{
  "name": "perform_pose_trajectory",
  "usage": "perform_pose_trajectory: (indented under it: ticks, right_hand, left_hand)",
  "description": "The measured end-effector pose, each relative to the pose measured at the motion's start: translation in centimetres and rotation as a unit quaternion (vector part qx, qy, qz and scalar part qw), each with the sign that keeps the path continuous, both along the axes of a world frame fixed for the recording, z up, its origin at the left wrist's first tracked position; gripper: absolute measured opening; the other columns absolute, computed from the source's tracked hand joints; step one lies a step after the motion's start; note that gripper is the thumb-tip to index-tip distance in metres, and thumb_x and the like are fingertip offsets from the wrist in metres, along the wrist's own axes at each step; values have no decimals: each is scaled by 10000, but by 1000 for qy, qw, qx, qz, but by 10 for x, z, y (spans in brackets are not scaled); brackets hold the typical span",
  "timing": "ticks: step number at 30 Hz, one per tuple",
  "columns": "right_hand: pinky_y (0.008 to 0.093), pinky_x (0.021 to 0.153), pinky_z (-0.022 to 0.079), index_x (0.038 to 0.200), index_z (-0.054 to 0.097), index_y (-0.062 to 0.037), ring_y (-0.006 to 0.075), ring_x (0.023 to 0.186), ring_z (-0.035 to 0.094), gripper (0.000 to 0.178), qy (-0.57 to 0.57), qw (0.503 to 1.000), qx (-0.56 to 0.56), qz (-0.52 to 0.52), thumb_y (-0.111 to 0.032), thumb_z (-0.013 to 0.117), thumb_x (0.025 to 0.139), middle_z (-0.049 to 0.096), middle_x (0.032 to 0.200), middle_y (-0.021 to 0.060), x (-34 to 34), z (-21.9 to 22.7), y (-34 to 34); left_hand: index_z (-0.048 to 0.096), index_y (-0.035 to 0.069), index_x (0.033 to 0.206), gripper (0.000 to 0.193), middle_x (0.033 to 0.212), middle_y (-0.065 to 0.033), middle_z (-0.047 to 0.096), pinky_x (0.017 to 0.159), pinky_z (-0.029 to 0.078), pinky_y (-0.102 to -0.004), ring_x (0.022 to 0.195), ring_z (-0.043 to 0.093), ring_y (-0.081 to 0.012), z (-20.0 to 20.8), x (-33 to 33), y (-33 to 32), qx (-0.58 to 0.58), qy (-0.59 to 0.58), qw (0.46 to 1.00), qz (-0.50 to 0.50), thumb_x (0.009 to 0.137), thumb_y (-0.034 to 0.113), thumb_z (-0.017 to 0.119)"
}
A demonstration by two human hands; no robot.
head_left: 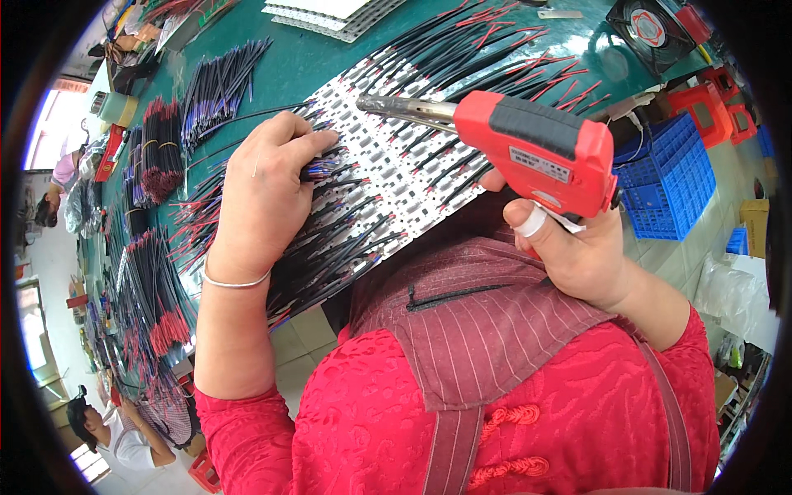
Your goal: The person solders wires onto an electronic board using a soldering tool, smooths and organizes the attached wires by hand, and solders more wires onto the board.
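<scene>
A white circuit-board panel lies on the green table, with black wires fanning out along both of its long sides. My right hand, its thumb wrapped in white tape, grips a red and black soldering gun. The gun's metal tip points left, over the upper part of the panel. On the panel's left edge my left hand is closed, thumb and fingers pinched on thin wires among the small components. The exact wire ends are hidden under its fingers.
Bundles of dark wires and red-tipped wires lie on the left of the green table. A black fan stands at far right. Blue crates sit on the floor at right. Another person sits at lower left.
</scene>
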State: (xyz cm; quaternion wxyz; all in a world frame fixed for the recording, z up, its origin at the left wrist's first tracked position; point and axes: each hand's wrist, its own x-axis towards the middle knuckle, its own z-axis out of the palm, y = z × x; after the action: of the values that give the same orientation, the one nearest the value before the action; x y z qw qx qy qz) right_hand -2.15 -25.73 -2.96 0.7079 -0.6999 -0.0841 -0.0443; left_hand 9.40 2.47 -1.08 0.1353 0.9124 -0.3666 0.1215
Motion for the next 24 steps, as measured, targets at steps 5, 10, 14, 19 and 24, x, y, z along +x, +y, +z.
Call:
perform_pose_trajectory:
  ticks: [5, 10, 14, 19, 24]
  right_hand:
    - [296, 829, 548, 1179, 654, -9, 137, 924, 669, 272, 6, 1000, 5, -21, -11, 703, 912, 715, 1081, 86, -6, -3, -8]
    - [208, 576, 493, 1243, 623, -28, 47, 705, 595, 307, -24, 997, 35, -60, -100, 671, 949, 699, 1143, 96, -8, 1, -21]
    - [237, 522, 471, 1099, 652, 24, 74, 576, 533, 272, -171, 979, -29, -110, -214, 561, 1004, 687, 1128, 187, 8, 24, -50]
    - [188, 533, 406, 1155, 686, -20, 30, 549, 473, 273, -68, 935, -248, -246, -225, 626, 985, 719, 917, 54, 30, 38, -76]
    - [190, 502, 357, 1127, 697, -45, 22, 535, 465, 278, -105, 936, -260, -214, -277, 660, 977, 562, 663, -33, 8, 73, -87]
  left_hand:
    - [709, 33, 1048, 463, 976, -118, 643, 831, 505, -407, 937, 632, -330, 10, -7, 6, 43, 5, 999, 17, 639, -158, 607]
    - [692, 24, 1047, 428, 983, -132, 644, 822, 501, -426, 935, 629, -351, 35, -24, 15, 107, -70, 988, 92, 669, -157, 608]
    - [664, 70, 1085, 386, 899, -141, 602, 700, 487, -412, 760, 600, -369, 52, -35, 19, 98, -92, 976, 171, 748, -116, 633]
    - [618, 12, 1139, 372, 932, -178, 583, 741, 486, -401, 814, 593, -383, 49, -37, 8, 25, -39, 993, 112, 787, -108, 623]
    - [619, -41, 1200, 439, 972, -198, 556, 786, 502, -442, 876, 611, -381, 43, -37, -2, 65, -28, 995, 74, 767, -105, 582]
